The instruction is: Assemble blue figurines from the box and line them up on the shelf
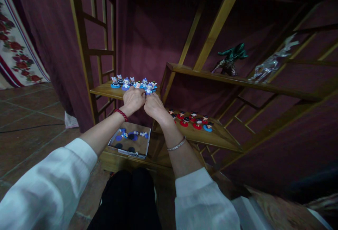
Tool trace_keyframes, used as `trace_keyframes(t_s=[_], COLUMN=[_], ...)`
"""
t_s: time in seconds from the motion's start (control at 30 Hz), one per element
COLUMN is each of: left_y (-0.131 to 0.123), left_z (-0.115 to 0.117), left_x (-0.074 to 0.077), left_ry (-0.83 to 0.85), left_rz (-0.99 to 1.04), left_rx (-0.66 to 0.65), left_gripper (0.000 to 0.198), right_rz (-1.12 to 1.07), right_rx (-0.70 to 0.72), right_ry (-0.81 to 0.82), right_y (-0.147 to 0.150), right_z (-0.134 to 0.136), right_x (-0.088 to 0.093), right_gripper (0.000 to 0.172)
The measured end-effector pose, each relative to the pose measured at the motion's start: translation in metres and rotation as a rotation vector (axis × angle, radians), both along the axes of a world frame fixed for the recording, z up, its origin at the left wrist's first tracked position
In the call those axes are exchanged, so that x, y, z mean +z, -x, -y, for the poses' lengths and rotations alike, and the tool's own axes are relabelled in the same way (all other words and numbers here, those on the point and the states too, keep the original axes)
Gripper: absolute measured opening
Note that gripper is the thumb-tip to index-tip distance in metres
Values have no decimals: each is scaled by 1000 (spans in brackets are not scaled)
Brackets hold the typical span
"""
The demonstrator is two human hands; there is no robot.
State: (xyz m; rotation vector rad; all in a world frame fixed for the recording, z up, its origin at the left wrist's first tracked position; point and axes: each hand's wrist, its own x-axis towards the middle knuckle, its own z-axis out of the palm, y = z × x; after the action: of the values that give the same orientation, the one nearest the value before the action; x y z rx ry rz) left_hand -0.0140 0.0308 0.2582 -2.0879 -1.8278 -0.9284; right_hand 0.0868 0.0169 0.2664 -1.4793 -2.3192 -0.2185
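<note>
My left hand (133,99) and my right hand (154,106) meet knuckle to knuckle at the front edge of a small wooden shelf (105,89). Both have their fingers curled in. They seem to pinch a small figurine between them, though the fingers hide it. Just beyond the fingertips stands a cluster of several blue and white figurines (126,82). My left wrist wears a red bead bracelet, my right a silver bangle.
A lower shelf (219,139) to the right carries several red-based figurines (190,118). Below my arms an open cardboard box (138,145) holds more blue pieces. On the upper shelf stand a green ornament (231,59) and a silver one (273,62). Maroon curtain behind.
</note>
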Motion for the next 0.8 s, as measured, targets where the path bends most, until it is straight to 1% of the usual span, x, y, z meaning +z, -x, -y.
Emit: trace_keyframes(t_s=[0.33,0.47,0.63,0.8], left_y=[1,2,2,2], left_z=[1,3,6,7], left_x=[-5,-6,-5,-4], left_ry=[-15,-19,-15,-16], left_rz=[0,2,9,14], left_rx=[-5,-20,-24,-32], left_gripper=[33,34,33,33], right_rz=[-25,-46,-54,-64], right_rx=[-6,-14,-3,-10], right_ry=[-5,-8,-61,-78], right_y=[1,2,1,0], right_z=[8,8,4,4], right_x=[4,1,-4,-5], right_gripper=[32,32,33,33])
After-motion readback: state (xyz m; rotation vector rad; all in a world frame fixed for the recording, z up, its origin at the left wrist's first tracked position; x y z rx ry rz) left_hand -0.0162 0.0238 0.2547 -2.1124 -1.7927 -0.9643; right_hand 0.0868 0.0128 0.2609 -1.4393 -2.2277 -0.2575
